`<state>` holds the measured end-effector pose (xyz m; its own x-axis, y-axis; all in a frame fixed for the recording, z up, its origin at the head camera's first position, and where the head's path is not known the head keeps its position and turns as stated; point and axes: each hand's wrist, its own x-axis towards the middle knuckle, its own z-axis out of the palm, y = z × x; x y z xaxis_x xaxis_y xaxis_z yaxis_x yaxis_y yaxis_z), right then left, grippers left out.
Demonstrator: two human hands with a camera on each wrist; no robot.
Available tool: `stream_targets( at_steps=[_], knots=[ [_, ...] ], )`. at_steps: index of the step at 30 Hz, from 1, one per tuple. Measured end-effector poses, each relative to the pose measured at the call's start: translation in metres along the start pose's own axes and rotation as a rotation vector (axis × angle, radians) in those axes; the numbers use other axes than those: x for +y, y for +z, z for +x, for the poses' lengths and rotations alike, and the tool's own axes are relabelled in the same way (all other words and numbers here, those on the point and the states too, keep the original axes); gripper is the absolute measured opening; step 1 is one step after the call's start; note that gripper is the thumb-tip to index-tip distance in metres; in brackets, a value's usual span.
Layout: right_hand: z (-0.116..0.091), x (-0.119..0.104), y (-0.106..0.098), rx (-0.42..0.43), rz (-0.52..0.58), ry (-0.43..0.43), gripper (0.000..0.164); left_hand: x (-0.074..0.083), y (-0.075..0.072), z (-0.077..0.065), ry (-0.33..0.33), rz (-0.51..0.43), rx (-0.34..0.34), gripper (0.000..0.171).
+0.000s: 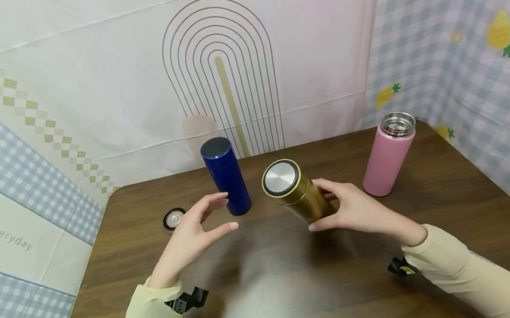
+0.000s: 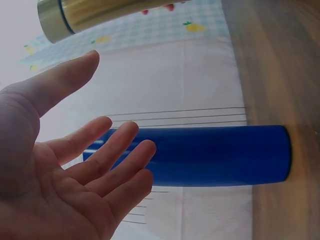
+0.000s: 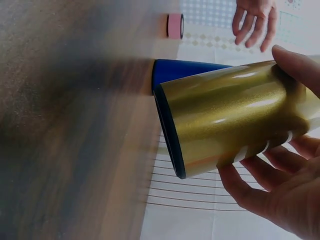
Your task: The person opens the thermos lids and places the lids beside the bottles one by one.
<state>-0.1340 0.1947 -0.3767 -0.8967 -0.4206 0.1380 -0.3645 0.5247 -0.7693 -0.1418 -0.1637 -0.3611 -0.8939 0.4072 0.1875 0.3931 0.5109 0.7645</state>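
Observation:
A gold thermos flask (image 1: 308,199) with a silver-topped lid is gripped by my right hand (image 1: 352,206), thumb on one side and fingers on the other. It tilts to the left and hangs above the table, its dark base (image 3: 169,131) showing in the right wrist view. My left hand (image 1: 193,236) holds nothing; its fingers are spread and slightly bent, with the thumb apart. Just beyond that hand, a blue thermos flask (image 1: 230,181) stands upright on the table. In the left wrist view the blue flask (image 2: 220,156) lies behind the fingers.
At the right rear stands a pink flask (image 1: 388,157) with its steel mouth uncovered. A round lid (image 1: 174,218) lies upside down on the left of the wooden table (image 1: 274,297), its pink side (image 3: 175,26) visible from the right wrist. Patterned cloth (image 1: 318,52) hangs along the back.

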Motion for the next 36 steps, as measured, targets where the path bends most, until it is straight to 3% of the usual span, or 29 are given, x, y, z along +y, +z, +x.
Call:
stream_targets(
  at_steps=[9,13,20,25,36],
  knots=[
    [0.001,-0.002,0.011,-0.055,0.013,-0.028,0.078,0.024,-0.002,0.011,0.078,-0.029,-0.032,0.066],
    [0.002,-0.005,0.014,-0.069,-0.001,-0.036,0.074,0.039,-0.002,0.014,0.181,-0.021,-0.078,0.072],
    [0.0,-0.007,0.019,-0.082,-0.057,-0.072,0.075,0.06,0.001,0.016,0.378,0.109,-0.156,0.077],
    [-0.001,-0.009,0.021,-0.1,-0.093,-0.094,0.075,0.067,0.006,0.014,0.401,0.136,-0.197,0.077],
    [-0.002,-0.013,0.022,-0.143,-0.157,-0.124,0.078,0.07,0.003,0.011,0.428,0.184,-0.211,0.082]
  ],
)
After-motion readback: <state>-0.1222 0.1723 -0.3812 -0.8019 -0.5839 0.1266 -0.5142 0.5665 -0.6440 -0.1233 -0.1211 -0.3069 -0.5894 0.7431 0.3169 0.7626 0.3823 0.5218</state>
